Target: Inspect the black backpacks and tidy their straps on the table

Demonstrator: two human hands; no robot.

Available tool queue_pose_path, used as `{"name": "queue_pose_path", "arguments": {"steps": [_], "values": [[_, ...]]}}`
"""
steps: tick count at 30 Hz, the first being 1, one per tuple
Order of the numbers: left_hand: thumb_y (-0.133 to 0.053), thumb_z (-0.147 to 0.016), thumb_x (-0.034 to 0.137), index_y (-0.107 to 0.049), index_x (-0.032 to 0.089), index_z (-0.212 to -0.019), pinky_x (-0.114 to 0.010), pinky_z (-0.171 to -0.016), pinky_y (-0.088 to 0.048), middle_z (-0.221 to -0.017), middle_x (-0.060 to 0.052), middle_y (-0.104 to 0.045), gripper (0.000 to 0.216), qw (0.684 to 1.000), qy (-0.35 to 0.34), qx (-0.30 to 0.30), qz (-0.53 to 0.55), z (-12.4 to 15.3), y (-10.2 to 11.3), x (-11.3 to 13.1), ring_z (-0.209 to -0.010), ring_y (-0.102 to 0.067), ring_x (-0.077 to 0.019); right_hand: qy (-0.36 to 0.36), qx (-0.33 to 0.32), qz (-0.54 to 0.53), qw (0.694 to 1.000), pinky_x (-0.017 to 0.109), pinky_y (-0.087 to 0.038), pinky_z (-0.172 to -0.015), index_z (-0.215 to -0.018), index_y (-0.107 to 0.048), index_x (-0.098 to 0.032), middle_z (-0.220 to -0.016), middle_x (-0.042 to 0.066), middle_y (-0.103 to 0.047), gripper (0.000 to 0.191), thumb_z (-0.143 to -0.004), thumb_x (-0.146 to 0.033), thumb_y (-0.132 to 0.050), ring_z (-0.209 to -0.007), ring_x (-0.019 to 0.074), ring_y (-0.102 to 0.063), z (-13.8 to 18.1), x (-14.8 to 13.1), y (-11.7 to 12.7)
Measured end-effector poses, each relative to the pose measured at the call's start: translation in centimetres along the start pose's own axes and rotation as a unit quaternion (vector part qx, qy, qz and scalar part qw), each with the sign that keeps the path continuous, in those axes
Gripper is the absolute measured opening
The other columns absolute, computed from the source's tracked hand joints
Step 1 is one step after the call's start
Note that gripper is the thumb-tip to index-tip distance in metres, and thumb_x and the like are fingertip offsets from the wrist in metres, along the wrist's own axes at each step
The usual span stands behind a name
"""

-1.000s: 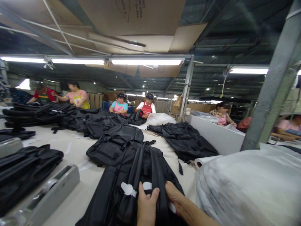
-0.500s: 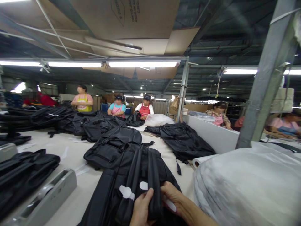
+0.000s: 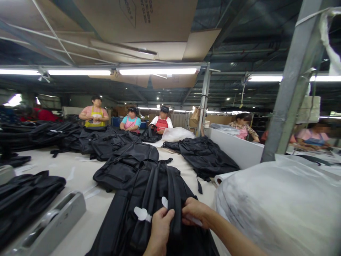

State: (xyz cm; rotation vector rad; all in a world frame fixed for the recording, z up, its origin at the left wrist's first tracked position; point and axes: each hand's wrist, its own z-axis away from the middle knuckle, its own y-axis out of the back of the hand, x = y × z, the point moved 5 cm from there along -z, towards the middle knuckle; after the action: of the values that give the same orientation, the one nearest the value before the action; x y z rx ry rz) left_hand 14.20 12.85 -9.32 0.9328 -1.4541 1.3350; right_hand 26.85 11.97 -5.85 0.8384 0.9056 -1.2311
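A black backpack (image 3: pixel 138 209) lies back-up on the beige table right in front of me, its two shoulder straps running toward me. My left hand (image 3: pixel 161 227) pinches the right-hand strap (image 3: pixel 176 199) from the left. My right hand (image 3: pixel 195 211) grips the same strap from the right, fingers curled over it. White plastic tags (image 3: pixel 142 214) stick out from the straps beside my fingers. A second black backpack (image 3: pixel 125 165) lies just beyond the first.
Several more black backpacks (image 3: pixel 205 154) cover the long table (image 3: pixel 77 165). A large white plastic-wrapped bundle (image 3: pixel 279 206) rises at my right. A grey metal device (image 3: pixel 50 222) sits at the lower left. A steel post (image 3: pixel 290 81) stands at right. Several people work at the far end.
My view has shifted slightly right and up. Both hands have closed tighter on the right strap and lifted it a little; the white tag by my right hand is more covered.
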Motion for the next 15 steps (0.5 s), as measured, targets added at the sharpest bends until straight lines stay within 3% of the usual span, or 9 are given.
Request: {"name": "queue_pose_path", "arguments": {"steps": [3,6,9,12,15], "values": [[-0.072,-0.054,0.041,-0.069,0.011,-0.069,-0.029,-0.065,-0.047,-0.063,-0.003,-0.066,0.033,0.999,-0.017,0.009,-0.027,0.6,0.3,1.0,-0.068,-0.060,-0.0207,0.006,0.010,0.092,0.996,0.024,-0.047,-0.036,-0.074,-0.050,-0.017,-0.048,0.002,-0.061,0.020,-0.057,-0.005,-0.051,-0.041,0.0189,-0.061,1.5,-0.7,0.1],[-0.067,-0.059,0.039,-0.068,0.011,-0.071,-0.028,-0.065,-0.045,-0.066,-0.003,-0.067,0.030,0.997,-0.041,0.023,-0.060,0.8,0.5,1.5,-0.069,-0.058,-0.0195,0.077,0.050,0.133,0.987,0.023,-0.048,-0.039,-0.085,-0.046,-0.019,-0.053,-0.001,-0.063,0.022,-0.064,-0.013,-0.051,-0.047,0.0180,-0.063,2.7,-2.1,0.3],[-0.063,-0.064,0.039,-0.066,0.012,-0.071,-0.027,-0.064,-0.045,-0.065,-0.003,-0.065,0.029,0.990,-0.081,0.058,-0.103,0.8,0.8,1.5,-0.069,-0.059,-0.0199,0.133,-0.016,0.061,0.989,0.025,-0.052,-0.053,-0.086,-0.051,-0.017,-0.068,0.001,-0.067,0.025,-0.064,-0.020,-0.061,-0.063,0.0171,-0.067,3.3,-2.7,0.2],[-0.061,-0.067,0.038,-0.068,0.012,-0.082,-0.028,-0.071,-0.047,-0.072,-0.005,-0.069,0.031,0.984,-0.107,0.054,-0.129,0.9,0.7,1.5,-0.077,-0.063,-0.0230,0.148,-0.095,-0.009,0.984,0.028,-0.053,-0.071,-0.089,-0.056,-0.015,-0.087,0.005,-0.069,0.040,-0.056,-0.025,-0.075,-0.081,0.0177,-0.067,3.1,-2.6,0.1],[-0.055,-0.073,0.033,-0.069,0.013,-0.096,-0.032,-0.081,-0.048,-0.089,-0.008,-0.072,0.034,0.976,-0.126,0.027,-0.174,1.1,0.2,1.8,-0.088,-0.064,-0.0253,0.144,-0.075,0.052,0.985,0.028,-0.052,-0.067,-0.086,-0.057,-0.015,-0.082,0.005,-0.067,0.033,-0.063,-0.035,-0.070,-0.074,0.0161,-0.067,1.8,-2.5,0.2]]}}
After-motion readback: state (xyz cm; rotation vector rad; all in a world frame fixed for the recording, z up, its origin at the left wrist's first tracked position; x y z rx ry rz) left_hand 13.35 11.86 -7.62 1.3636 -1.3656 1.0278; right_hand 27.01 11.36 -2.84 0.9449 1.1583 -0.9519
